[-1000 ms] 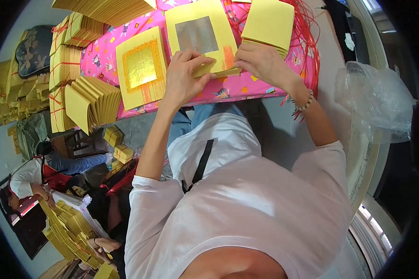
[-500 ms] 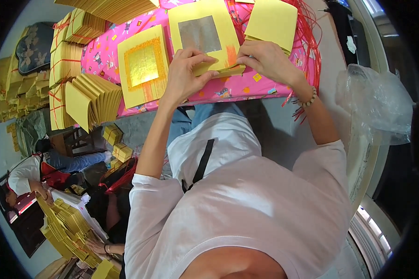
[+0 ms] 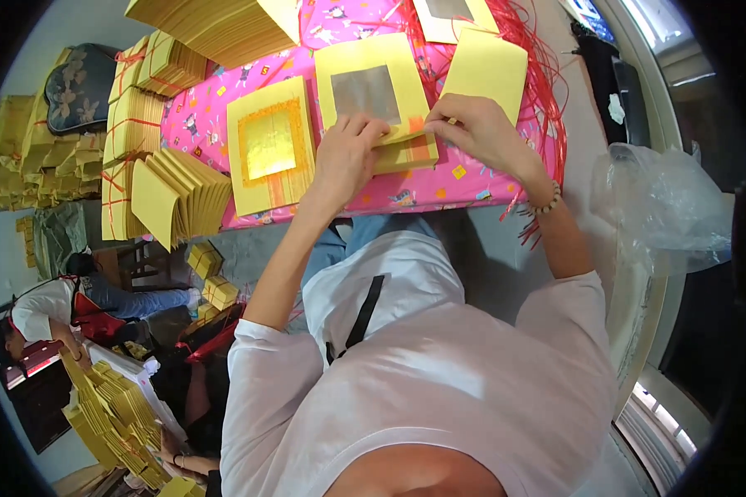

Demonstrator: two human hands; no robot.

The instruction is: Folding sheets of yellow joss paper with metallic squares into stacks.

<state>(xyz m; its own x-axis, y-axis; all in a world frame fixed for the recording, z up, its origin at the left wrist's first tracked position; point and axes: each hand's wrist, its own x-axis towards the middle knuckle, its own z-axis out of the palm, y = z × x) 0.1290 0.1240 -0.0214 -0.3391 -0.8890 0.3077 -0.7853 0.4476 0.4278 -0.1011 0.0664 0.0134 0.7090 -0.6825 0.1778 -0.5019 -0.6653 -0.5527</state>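
Note:
In front of me lies a stack of yellow paper sheets with a silver-grey square (image 3: pixel 365 95) on top. The lower edge of its top sheet (image 3: pixel 387 55) is lifted and folded up, baring an orange-streaked sheet (image 3: pixel 419 152) beneath. My left hand (image 3: pixel 346 159) is closed on that edge near its left part, fingertips over the paper and thumb mostly hidden. At the right corner, my right hand (image 3: pixel 486 135) pinches the edge between thumb and fingers. Left of this stack is another yellow stack with a gold square (image 3: pixel 269 145) framed in orange.
Folded yellow papers (image 3: pixel 164 195) and red-tied bundles (image 3: pixel 133 120) line the left of the pink patterned cloth (image 3: pixel 389 186). Plain yellow sheets (image 3: pixel 487 70) and red strings (image 3: pixel 547 91) lie right. A clear plastic bag (image 3: pixel 667 199) sits farther right. Other people work with yellow paper (image 3: pixel 120 406) lower left.
The top sheet's lower edge has risen and folded away from me, showing more of the sheet below. Both hands keep hold of it. The whole view has shifted slightly.

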